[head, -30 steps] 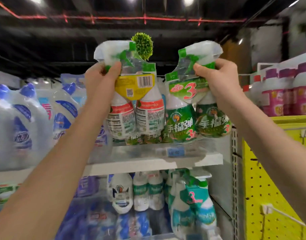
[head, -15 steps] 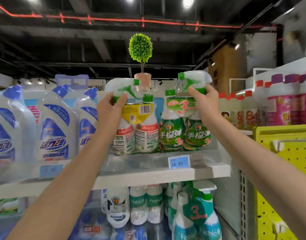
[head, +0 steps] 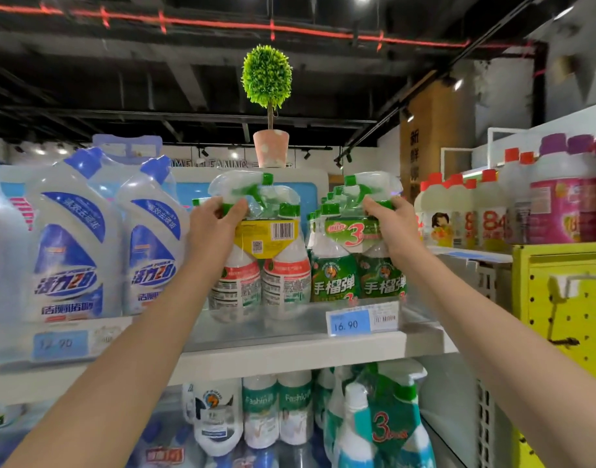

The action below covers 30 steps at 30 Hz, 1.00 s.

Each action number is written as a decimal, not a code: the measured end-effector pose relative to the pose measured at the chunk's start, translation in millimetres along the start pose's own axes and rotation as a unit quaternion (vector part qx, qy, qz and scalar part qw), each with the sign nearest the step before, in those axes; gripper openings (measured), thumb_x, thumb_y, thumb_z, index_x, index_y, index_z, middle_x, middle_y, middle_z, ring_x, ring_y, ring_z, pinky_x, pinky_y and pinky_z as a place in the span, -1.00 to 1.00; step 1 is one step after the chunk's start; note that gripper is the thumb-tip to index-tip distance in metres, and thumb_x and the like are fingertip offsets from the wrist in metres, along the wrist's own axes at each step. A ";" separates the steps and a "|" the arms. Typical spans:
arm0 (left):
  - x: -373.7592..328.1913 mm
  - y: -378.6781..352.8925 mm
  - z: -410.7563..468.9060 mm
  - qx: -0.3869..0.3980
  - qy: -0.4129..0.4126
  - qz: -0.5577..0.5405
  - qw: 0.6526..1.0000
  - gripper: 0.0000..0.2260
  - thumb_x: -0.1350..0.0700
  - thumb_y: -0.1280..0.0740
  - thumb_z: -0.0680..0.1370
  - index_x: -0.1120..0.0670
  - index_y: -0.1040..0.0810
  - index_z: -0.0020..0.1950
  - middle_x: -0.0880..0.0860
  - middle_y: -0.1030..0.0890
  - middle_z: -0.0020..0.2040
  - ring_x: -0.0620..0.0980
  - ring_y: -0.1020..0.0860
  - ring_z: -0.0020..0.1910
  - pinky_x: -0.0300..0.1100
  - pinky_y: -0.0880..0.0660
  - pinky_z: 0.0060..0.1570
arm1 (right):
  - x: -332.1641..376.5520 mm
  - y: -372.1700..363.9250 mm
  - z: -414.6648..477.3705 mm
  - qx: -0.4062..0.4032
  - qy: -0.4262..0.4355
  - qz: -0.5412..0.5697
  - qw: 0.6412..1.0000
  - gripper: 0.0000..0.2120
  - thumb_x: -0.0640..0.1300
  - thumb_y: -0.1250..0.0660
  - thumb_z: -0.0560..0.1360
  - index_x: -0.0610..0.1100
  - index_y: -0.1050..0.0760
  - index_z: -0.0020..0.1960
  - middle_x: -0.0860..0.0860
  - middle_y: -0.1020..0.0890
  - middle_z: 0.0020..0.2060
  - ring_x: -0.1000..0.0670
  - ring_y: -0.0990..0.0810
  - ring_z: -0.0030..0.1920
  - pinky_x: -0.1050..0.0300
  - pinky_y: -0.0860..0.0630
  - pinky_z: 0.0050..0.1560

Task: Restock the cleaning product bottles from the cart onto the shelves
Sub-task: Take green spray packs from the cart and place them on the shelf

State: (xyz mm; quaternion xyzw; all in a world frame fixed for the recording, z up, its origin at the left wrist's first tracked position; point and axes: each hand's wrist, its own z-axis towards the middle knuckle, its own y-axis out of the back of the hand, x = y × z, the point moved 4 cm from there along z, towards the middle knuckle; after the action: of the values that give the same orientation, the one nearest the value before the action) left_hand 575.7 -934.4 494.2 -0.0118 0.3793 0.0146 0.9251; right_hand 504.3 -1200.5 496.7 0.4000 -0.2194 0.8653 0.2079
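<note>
Here, arms outstretched, left hand (head: 211, 228) clasping red-label pack (head: 283, 278), right hand (head: 393, 226) clasping green pack (head: 335, 282).

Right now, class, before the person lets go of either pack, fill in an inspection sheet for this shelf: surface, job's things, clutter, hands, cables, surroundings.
Surface: white top shelf with a clear front lip; price tag reads 16.90.
Job's things: barcode-card spray pack and green-label spray pack, upright, side by side at shelf level.
Clutter: potted topiary above the packs.
Hands: left hand grips the barcode-card spray pack by its trigger head; right hand grips the green-label spray pack likewise.
Cables: nothing seen.
Surroundings: blue-capped cleaner bottles left, yellow pegboard right, lower-shelf bottles beneath.
</note>
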 end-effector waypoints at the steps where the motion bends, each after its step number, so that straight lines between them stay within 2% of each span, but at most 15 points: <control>1: 1.1 -1.6 2.1 0.006 0.009 -0.008 1.000 -0.85 -0.08 -0.33 0.53 -0.03 -0.58 -0.14 0.00 -0.66 -0.14 0.07 -0.63 -0.11 0.14 -0.54 0.07 | -1.6 0.2 1.6 -0.001 -0.001 0.001 1.000 -0.74 -0.18 -0.36 0.52 -0.24 -0.48 0.17 -0.12 -0.63 -0.01 -0.04 -0.65 -0.14 0.18 -0.61 -0.24; 3: 4.6 -4.6 6.9 0.025 0.041 -0.030 0.998 -0.84 -0.04 -0.33 0.54 0.00 -0.58 -0.16 0.05 -0.66 -0.17 0.10 -0.62 -0.14 0.14 -0.54 0.06 | -3.5 0.0 4.9 -0.004 -0.001 -0.004 1.000 -0.91 -0.18 -0.36 0.52 -0.13 -0.47 -0.02 -0.10 -0.62 -0.05 -0.04 -0.63 -0.13 0.09 -0.61 -0.09; 4: 7.0 -5.8 9.4 0.034 0.055 -0.037 0.997 -0.84 -0.03 -0.33 0.55 0.01 -0.58 -0.17 0.06 -0.66 -0.18 0.11 -0.62 -0.15 0.14 -0.55 0.05 | -4.3 -0.4 6.0 -0.005 -0.003 -0.010 1.000 -0.89 -0.18 -0.36 0.52 -0.07 -0.42 -0.09 -0.07 -0.61 -0.09 -0.01 -0.62 -0.17 0.10 -0.61 -0.10; 6: 9.3 -8.4 12.5 0.041 0.076 -0.035 0.996 -0.83 -0.03 -0.31 0.56 0.00 -0.54 -0.18 0.05 -0.64 -0.18 0.09 -0.60 -0.15 0.05 -0.56 -0.01 | -6.0 -0.9 8.2 -0.004 -0.004 -0.014 1.000 -0.87 -0.17 -0.34 0.53 -0.05 -0.39 -0.11 -0.03 -0.59 -0.14 0.04 -0.60 -0.23 0.15 -0.59 -0.18; 7: 9.8 -9.4 13.6 0.042 0.075 -0.022 0.996 -0.83 -0.04 -0.28 0.58 -0.02 -0.52 -0.18 0.03 -0.62 -0.17 0.05 -0.59 -0.16 -0.04 -0.55 -0.07 | -6.0 -1.4 7.9 -0.001 -0.001 -0.023 1.000 -0.91 -0.14 -0.34 0.53 -0.09 -0.43 -0.06 -0.05 -0.61 -0.11 0.01 -0.61 -0.20 0.10 -0.60 -0.12; 10: 8.9 -10.1 13.0 0.050 0.058 0.036 0.996 -0.81 -0.09 -0.22 0.59 -0.01 -0.50 -0.04 -0.05 -0.57 -0.17 -0.11 -0.52 -0.20 -0.24 -0.41 -0.27 | -7.7 0.0 7.1 0.011 0.001 -0.076 0.997 -0.64 0.02 -0.36 0.51 -0.16 -0.48 0.20 -0.10 -0.62 0.08 -0.08 -0.62 0.01 -0.06 -0.55 0.13; 12: 12.7 -9.6 12.2 0.079 0.070 0.059 0.993 -0.78 -0.12 -0.27 0.56 -0.01 -0.48 0.07 -0.02 -0.61 -0.07 -0.04 -0.57 -0.10 -0.17 -0.48 -0.15 | -10.9 3.0 0.6 0.032 -0.020 -0.115 0.993 -0.50 0.10 -0.36 0.49 -0.13 -0.40 0.32 0.01 -0.58 0.13 -0.04 -0.57 0.10 -0.05 -0.50 0.21; 14: 18.3 -8.7 7.3 0.120 0.109 0.096 0.982 -0.73 -0.10 -0.37 0.50 -0.01 -0.45 0.10 0.01 -0.61 0.01 0.03 -0.58 -0.03 -0.08 -0.50 0.03 | -18.6 8.5 -4.7 0.057 -0.048 -0.151 0.986 -0.46 0.14 -0.36 0.48 -0.10 -0.35 0.35 0.04 -0.53 0.09 -0.05 -0.52 0.15 -0.07 -0.44 0.27; 17: 22.4 -6.8 -5.3 0.182 0.124 0.178 0.959 -0.78 -0.06 -0.41 0.48 -0.02 -0.43 -0.03 -0.01 -0.55 -0.09 0.03 -0.53 -0.05 -0.10 -0.45 0.07 | -21.0 13.8 -10.4 0.082 -0.053 -0.172 0.980 -0.46 0.13 -0.35 0.49 -0.12 -0.35 0.36 0.01 -0.54 0.16 -0.05 -0.50 0.17 -0.06 -0.41 0.29; 20: 16.5 -2.7 -13.5 0.188 0.103 0.165 0.963 -0.85 -0.01 -0.40 0.50 -0.06 -0.44 -0.15 -0.02 -0.54 -0.11 -0.02 -0.53 -0.10 -0.13 -0.43 0.04 | -14.2 12.2 -17.5 0.082 -0.042 -0.182 0.979 -0.46 0.10 -0.31 0.52 -0.13 -0.33 0.40 -0.08 -0.52 0.28 -0.10 -0.51 0.22 -0.09 -0.42 0.30; 23: 15.6 0.2 -12.1 0.168 0.093 0.186 0.964 -0.80 -0.02 -0.42 0.47 0.04 -0.49 -0.04 0.05 -0.58 -0.04 0.04 -0.55 -0.02 -0.09 -0.47 0.05 | -10.3 12.6 -21.3 0.082 -0.037 -0.194 0.977 -0.40 0.08 -0.25 0.56 -0.17 -0.19 0.48 -0.12 -0.39 0.40 -0.14 -0.42 0.34 -0.12 -0.36 0.35; 25: 14.0 1.7 -12.2 0.166 0.089 0.191 0.963 -0.79 -0.03 -0.43 0.47 0.06 -0.50 -0.06 0.07 -0.60 -0.04 0.05 -0.57 -0.04 -0.09 -0.49 0.01 | -8.1 14.9 -22.5 0.082 -0.037 -0.192 0.977 -0.41 0.07 -0.24 0.57 -0.18 -0.19 0.48 -0.12 -0.40 0.39 -0.15 -0.44 0.32 -0.13 -0.37 0.34; 28: 10.4 3.4 -14.2 0.176 0.071 0.200 0.961 -0.85 -0.01 -0.42 0.48 -0.02 -0.48 -0.16 0.01 -0.59 -0.11 -0.01 -0.56 -0.11 -0.16 -0.45 -0.07 | -4.0 20.2 -25.0 0.080 -0.041 -0.193 0.977 -0.40 0.10 -0.27 0.55 -0.18 -0.24 0.46 -0.12 -0.46 0.34 -0.15 -0.49 0.26 -0.14 -0.41 0.30; 30: 6.6 4.4 -16.0 0.178 0.053 0.217 0.958 -0.84 -0.03 -0.41 0.48 -0.01 -0.48 -0.17 -0.02 -0.58 -0.15 -0.07 -0.54 -0.16 -0.21 -0.43 -0.19 | -4.5 23.9 -24.6 0.084 -0.045 -0.187 0.978 -0.43 0.12 -0.29 0.53 -0.16 -0.29 0.43 -0.12 -0.51 0.29 -0.14 -0.54 0.21 -0.14 -0.45 0.26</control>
State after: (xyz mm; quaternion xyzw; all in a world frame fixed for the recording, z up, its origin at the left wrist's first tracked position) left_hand 569.0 -930.4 478.2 0.2348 0.4173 0.1469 0.8655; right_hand 479.3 -1207.5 473.7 0.4883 -0.0764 0.8075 0.3220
